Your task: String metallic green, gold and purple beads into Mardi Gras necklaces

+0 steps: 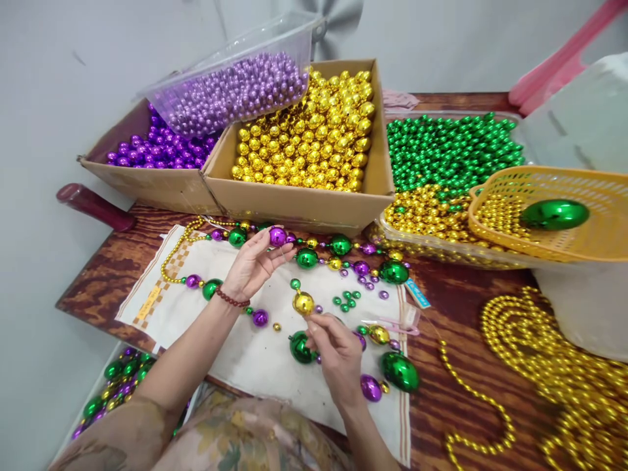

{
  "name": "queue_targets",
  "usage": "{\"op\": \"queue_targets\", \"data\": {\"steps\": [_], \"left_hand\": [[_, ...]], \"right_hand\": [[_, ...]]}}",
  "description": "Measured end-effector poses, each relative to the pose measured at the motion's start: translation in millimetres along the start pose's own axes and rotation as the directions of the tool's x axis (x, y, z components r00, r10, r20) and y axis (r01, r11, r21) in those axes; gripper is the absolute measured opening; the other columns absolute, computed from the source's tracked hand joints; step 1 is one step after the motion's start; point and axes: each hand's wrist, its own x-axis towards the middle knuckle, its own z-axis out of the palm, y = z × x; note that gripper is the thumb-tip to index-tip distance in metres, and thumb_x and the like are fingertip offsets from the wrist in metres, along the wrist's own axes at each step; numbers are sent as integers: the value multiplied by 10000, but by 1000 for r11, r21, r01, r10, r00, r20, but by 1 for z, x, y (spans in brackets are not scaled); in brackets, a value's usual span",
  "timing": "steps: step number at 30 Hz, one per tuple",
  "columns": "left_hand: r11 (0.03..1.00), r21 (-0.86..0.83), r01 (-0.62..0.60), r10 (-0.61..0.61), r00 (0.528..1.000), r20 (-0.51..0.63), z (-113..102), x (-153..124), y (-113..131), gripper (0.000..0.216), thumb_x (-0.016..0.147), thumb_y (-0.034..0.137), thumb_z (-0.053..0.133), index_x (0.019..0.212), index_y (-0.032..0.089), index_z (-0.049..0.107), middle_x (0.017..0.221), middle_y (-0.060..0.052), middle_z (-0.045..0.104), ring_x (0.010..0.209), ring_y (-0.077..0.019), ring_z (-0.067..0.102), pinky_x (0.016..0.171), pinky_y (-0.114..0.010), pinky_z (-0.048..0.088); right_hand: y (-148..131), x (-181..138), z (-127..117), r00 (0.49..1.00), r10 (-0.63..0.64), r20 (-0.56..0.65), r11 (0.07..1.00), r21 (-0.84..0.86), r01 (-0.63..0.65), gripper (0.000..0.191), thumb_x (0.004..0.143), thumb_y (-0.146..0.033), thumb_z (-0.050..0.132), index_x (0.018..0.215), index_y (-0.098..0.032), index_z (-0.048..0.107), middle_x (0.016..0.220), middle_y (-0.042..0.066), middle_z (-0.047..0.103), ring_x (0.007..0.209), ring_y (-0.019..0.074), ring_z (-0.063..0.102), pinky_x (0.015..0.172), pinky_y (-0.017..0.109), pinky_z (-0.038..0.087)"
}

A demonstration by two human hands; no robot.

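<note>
My left hand (pixel 255 265), with a red-brown bead bracelet at its wrist, is raised over the white cloth (pixel 235 366). Its thumb and fingertips hold a shiny purple bead (pixel 277 237), and a thin thread seems to run by the fingers. My right hand (pixel 338 356) is closed in a pinch just below a gold bead (pixel 304 303), on what looks like a short string of beads. A small green bead (pixel 295 284) tops that gold one. A large dark green bead (pixel 301 347) lies beside the right fingers, partly hidden. Loose small green beads (pixel 347 301) lie nearby.
Behind the cloth stand a cardboard box (pixel 299 203) of gold and purple beads, a clear tub (pixel 230 78) tilted on top, and a clear bin (pixel 441 252) with a yellow basket (pixel 540 245). Gold bead chains (pixel 540 353) cover the right. Pink scissors (pixel 400 327) lie on the cloth.
</note>
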Motion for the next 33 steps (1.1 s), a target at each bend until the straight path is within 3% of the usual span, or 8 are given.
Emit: {"op": "queue_targets", "data": {"steps": [9,15,23,28,33], "left_hand": [[989,67,-135,143,980,-137,-22,-24,0,211,810,259,764,974,176,661,897,-1,724,811,-144,727,869,-323,594],[997,33,-77,81,982,-170,-14,-22,-2,167,830,277,745,882,159,639,852,-3,714,797,-146,720,897,-353,582],[989,135,-62,66,997,-26,-2,-26,-12,291,802,288,771,1049,182,661,915,-18,712,858,-176,723,902,-374,575],[969,215,-122,126,992,-7,4,-31,-14,329,794,285,773,1097,201,676,970,-26,708,875,-179,720,928,-396,571],[965,241,-106,105,994,18,8,-30,-12,336,778,266,782,1091,190,686,984,-36,706,860,-185,717,922,-423,576]], "right_hand": [[1,-5,14,995,17,102,999,-52,-12,180,918,-212,552,832,-190,709,678,2,603,534,110,591,474,206,453],[-4,-3,13,992,-20,125,998,-54,27,183,926,-203,542,834,-186,700,663,-2,599,520,100,576,474,195,447],[-1,0,13,998,54,33,999,-8,-54,170,919,-255,565,851,-175,699,678,2,618,527,112,597,496,215,481],[4,3,14,998,64,14,998,22,-64,168,915,-264,572,835,-179,694,689,2,626,546,116,611,523,221,494],[9,1,9,996,88,-3,996,35,-88,162,917,-268,579,847,-185,699,703,4,631,556,119,617,531,226,496]]}}
